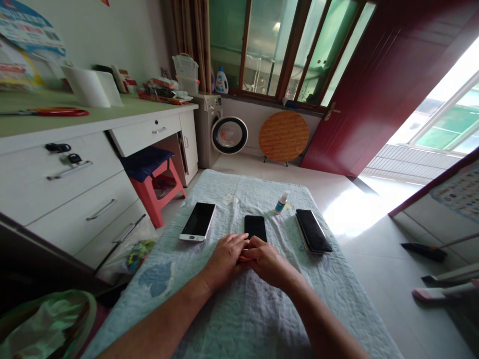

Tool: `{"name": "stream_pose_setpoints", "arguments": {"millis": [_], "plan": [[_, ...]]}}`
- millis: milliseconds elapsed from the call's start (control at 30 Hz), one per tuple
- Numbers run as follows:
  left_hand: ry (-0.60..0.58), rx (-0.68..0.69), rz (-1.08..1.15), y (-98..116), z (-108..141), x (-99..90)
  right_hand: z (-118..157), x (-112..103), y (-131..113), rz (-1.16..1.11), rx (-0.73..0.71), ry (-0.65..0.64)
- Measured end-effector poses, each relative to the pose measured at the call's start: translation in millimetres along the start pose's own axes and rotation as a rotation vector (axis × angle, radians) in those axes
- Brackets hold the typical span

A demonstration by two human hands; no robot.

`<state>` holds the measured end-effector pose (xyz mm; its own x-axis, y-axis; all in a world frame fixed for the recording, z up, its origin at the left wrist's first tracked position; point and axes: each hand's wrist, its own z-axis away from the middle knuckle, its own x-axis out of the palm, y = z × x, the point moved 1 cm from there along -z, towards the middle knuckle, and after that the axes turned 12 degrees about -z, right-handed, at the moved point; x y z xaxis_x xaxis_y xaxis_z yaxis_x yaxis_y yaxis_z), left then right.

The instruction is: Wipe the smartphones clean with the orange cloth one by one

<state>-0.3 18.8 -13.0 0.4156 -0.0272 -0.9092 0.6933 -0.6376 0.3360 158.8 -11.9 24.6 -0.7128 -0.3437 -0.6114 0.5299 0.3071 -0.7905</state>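
A black phone [255, 228] lies on the light blue quilted cloth [232, 192], its near end hidden by my hands. My left hand [226, 255] is open, its fingers stretched out beside that end and meeting the other hand. My right hand [266, 259] is closed, fingers bent against the left fingers; whatever lies between them is hidden. To the left rests a white phone with a dark screen [198, 221]. On the right lies another dark phone [313, 231], with a pale layer beneath it. A small spray bottle [281, 203] stands beyond the middle phone.
Left of the cloth are a red stool [160, 192] and a white desk [123, 142] bearing red-handled scissors [62, 111] and a paper roll [88, 88]. A bin [88, 319] is at the lower left. Behind stand a washing machine [205, 134] and a round wooden board [284, 135].
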Motion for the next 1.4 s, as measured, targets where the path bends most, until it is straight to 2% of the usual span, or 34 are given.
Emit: {"name": "stream_pose_setpoints", "arguments": {"millis": [167,367,533,800,967,1133,1267,1400], "plan": [[-0.041,-0.003,-0.03,0.0,-0.8,-1.3,2.3,-8.4,-1.4,0.021,0.026,-0.047],[-0.072,0.01,-0.073,0.3,0.4,-3.6,8.6,-28.3,1.2,0.083,0.102,-0.121],[-0.094,0.007,-0.065,0.8,0.7,-5.8,11.2,-38.8,5.3,0.135,0.105,-0.159],[-0.089,0.006,-0.031,-0.2,0.1,-6.5,9.7,-26.5,2.4,0.113,0.122,-0.086],[-0.1,-0.005,-0.038,0.4,-0.9,-6.0,5.7,-10.6,2.1,0.073,0.065,-0.042],[-0.062,-0.002,-0.011,-0.5,-1.1,-3.4,0.7,2.0,0.6,0.034,0.007,-0.013],[-0.069,0.0,-0.008,0.4,-0.8,-5.2,0.9,0.7,-0.1,0.001,0.018,-0.013],[-0.09,0.001,-0.026,1.2,-1.1,-8.0,4.6,-10.7,-1.2,0.001,0.065,-0.063]]}}
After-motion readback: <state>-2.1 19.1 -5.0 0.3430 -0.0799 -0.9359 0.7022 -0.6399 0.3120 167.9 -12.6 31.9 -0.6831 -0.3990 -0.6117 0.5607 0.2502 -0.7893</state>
